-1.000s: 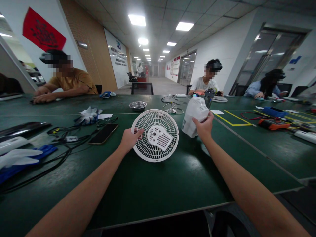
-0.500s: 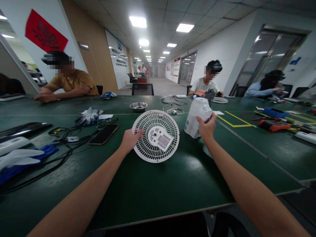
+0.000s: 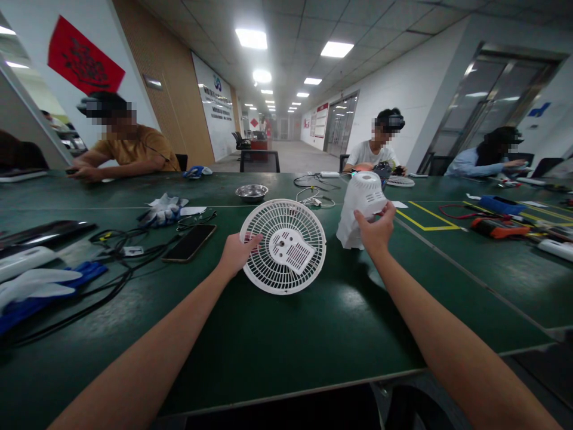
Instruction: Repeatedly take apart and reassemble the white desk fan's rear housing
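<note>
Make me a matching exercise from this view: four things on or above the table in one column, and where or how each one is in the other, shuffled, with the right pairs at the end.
Things:
1. Fan grille
2. Phone
3. White casing
4. Metal bowl

Place or state:
A. Held in the right hand
B. Silver and round, farther off than both hands
C. Gripped at its rim by the left hand
D. Lying flat on the green table, dark screen up

Right pairs: 1-C, 2-D, 3-A, 4-B
</note>
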`<state>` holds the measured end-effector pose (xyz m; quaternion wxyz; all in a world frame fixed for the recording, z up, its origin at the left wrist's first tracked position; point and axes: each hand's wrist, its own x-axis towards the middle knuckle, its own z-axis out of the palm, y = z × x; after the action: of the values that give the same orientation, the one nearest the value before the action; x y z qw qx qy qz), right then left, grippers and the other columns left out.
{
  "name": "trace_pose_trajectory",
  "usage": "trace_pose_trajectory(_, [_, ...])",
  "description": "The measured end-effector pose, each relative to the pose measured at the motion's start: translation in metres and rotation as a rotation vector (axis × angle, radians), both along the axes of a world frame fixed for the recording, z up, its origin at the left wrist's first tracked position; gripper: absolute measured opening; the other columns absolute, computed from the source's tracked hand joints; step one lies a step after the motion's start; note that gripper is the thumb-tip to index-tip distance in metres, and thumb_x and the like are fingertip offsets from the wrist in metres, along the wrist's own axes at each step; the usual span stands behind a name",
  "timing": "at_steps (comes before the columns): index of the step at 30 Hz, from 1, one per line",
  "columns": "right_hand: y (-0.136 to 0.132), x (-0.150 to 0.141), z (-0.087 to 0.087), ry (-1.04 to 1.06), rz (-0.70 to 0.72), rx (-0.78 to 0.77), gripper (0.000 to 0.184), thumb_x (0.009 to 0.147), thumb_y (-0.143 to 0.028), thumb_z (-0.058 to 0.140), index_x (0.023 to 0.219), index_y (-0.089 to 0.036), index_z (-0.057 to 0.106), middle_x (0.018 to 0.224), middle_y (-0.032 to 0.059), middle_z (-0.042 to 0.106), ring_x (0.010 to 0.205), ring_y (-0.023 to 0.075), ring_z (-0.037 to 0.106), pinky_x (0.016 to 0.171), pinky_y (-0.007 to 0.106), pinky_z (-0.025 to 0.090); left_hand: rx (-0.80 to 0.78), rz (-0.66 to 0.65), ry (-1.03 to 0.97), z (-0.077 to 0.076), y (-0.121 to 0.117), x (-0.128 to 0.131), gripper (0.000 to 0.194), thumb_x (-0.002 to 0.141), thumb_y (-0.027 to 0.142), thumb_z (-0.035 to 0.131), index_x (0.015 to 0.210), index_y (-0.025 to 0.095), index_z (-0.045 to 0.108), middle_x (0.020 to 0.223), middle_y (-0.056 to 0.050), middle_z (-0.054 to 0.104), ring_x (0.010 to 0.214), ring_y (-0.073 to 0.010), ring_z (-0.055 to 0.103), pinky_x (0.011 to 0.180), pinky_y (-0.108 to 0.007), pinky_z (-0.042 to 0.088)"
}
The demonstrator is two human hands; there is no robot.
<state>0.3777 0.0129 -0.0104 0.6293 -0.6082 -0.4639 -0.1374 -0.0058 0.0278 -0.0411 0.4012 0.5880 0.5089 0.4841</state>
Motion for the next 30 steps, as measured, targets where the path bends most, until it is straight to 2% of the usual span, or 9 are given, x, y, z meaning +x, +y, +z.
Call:
trace_pose_trajectory(5, [-0.001,-0.002,0.001,-0.008,0.0,-0.021,0.085,0.067,-0.045,0.078,0.138,-0.019,0.04,0.125,0.0163,0.06,0.105,0.0297,0.063,0.092,0.046,0.049,-0.002,0.011,-0.005,0.004,-0.003,0.002,0.025,0.081,0.034,0.075,0.093,0.012,0.073,0.083,-0.008,0.078,0.072,-0.0228,0.074,0.069,-0.036,0.061])
trace_pose_trajectory(11, [-0.001,0.006,0.006,0.062,0.035,-0.011,0.084,0.066,-0.04,0.076,0.138,-0.019,0.039,0.123,0.0154,0.062,0.095,0.027,0.067,0.086,0.043,0.053,-0.014,0.036,-0.014,0.008,-0.008,0.004,0.021,0.081,0.031,0.075,0.091,0.012,0.074,0.083,-0.009,0.078,0.071,-0.0224,0.074,0.07,-0.037,0.061])
trace_pose_trajectory(17, [0.004,0.014,0.004,0.122,0.131,0.1,0.079,0.066,-0.037,0.073,0.133,-0.019,0.036,0.117,0.0134,0.063,0.093,0.0259,0.069,0.081,0.04,0.055,0.01,0.008,-0.013,0.002,-0.002,0.001,0.027,0.08,0.037,0.075,0.092,0.012,0.073,0.082,-0.009,0.077,0.072,-0.0233,0.074,0.069,-0.037,0.061])
trace_pose_trajectory(20, [0.003,0.013,0.004,0.081,0.108,0.131,0.077,0.068,-0.043,0.074,0.131,-0.021,0.035,0.113,0.0113,0.063,0.089,0.025,0.068,0.078,0.04,0.055,0.048,0.007,-0.021,-0.001,0.001,0.001,0.028,0.079,0.038,0.076,0.088,0.012,0.073,0.081,-0.009,0.077,0.071,-0.0234,0.074,0.069,-0.037,0.061])
trace_pose_trajectory(22, [-0.001,0.009,0.007,0.037,0.074,0.151,0.076,0.07,-0.046,0.073,0.131,-0.021,0.035,0.113,0.011,0.062,0.09,0.0252,0.066,0.078,0.041,0.054,0.054,0.005,-0.015,-0.003,0.003,0.0,0.028,0.079,0.038,0.076,0.089,0.012,0.073,0.081,-0.009,0.077,0.072,-0.0237,0.074,0.07,-0.037,0.061])
trace_pose_trajectory(26, [-0.016,-0.012,0.016,-0.1,0.084,0.187,0.079,0.069,-0.049,0.075,0.131,-0.021,0.036,0.117,0.0122,0.059,0.104,0.0294,0.062,0.086,0.045,0.051,0.035,0.009,0.003,-0.007,0.006,-0.002,0.028,0.08,0.039,0.075,0.091,0.013,0.073,0.083,-0.009,0.077,0.074,-0.0245,0.074,0.071,-0.039,0.061])
trace_pose_trajectory(28, [-0.022,-0.029,0.016,-0.161,0.138,0.146,0.081,0.066,-0.049,0.079,0.13,-0.021,0.039,0.119,0.0128,0.059,0.107,0.0303,0.061,0.088,0.045,0.051,0.03,0.005,0.011,-0.007,0.007,-0.003,0.028,0.08,0.039,0.075,0.092,0.014,0.072,0.085,-0.009,0.077,0.075,-0.0246,0.074,0.072,-0.039,0.061])
trace_pose_trajectory(30, [-0.026,-0.047,0.01,-0.161,0.239,0.042,0.08,0.066,-0.05,0.079,0.13,-0.022,0.04,0.118,0.0125,0.062,0.101,0.029,0.063,0.085,0.044,0.051,0.033,0.004,0.026,-0.007,0.007,-0.003,0.028,0.081,0.039,0.074,0.092,0.014,0.072,0.085,-0.009,0.077,0.076,-0.0244,0.074,0.072,-0.039,0.061])
